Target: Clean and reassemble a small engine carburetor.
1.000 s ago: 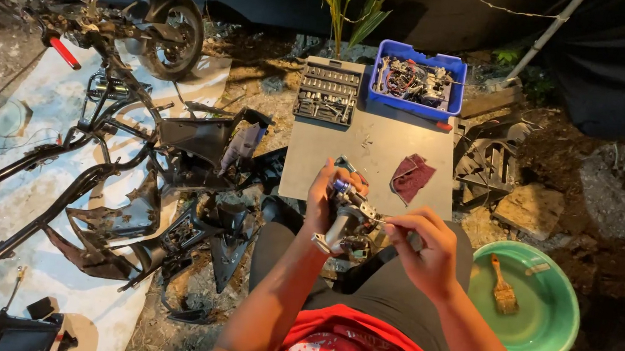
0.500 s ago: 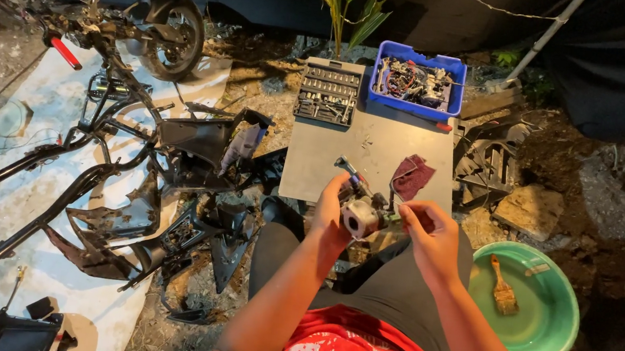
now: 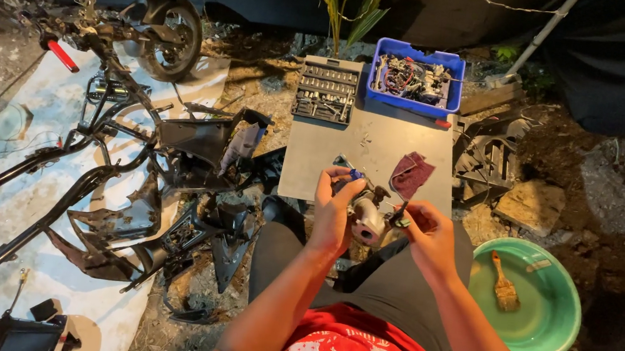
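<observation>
Above my lap, just off the near edge of the grey board (image 3: 362,146), my left hand (image 3: 333,216) cups the small metal part (image 3: 368,218), seemingly heavy, rigid and greasy, while my right hand (image 3: 430,234) pinches its side fitting.

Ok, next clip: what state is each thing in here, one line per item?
Metal part: held up in both hands, off the board.
Left hand: gripping the part's side.
Right hand: fingers pinched at the part's edge.
Socket set case: open, lying flat.
Blue bin: full of small parts.
Green basin: brush inside.
Scooter frame: stripped, lying on sheet.
</observation>
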